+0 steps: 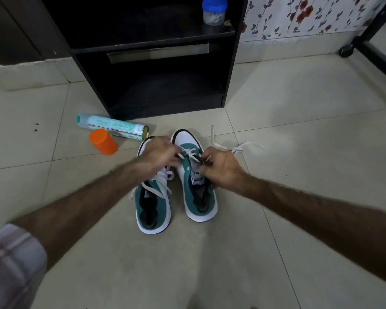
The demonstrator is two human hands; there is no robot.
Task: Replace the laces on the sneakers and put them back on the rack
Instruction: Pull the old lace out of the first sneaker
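Observation:
Two green-and-white sneakers stand side by side on the tiled floor, toes away from me. The left sneaker is fully laced in white. On the right sneaker a white lace runs only through the eyelets near the toe. My left hand pinches that lace over the toe area. My right hand grips the lace's other end beside the tongue. A loose stretch of white lace trails on the floor to the right. The black rack stands just behind the shoes.
A teal spray can lies on its side left of the shoes, with an orange-lidded jar beside it. A blue-lidded jar sits on the rack's upper shelf. A black wheeled frame stands at the far right.

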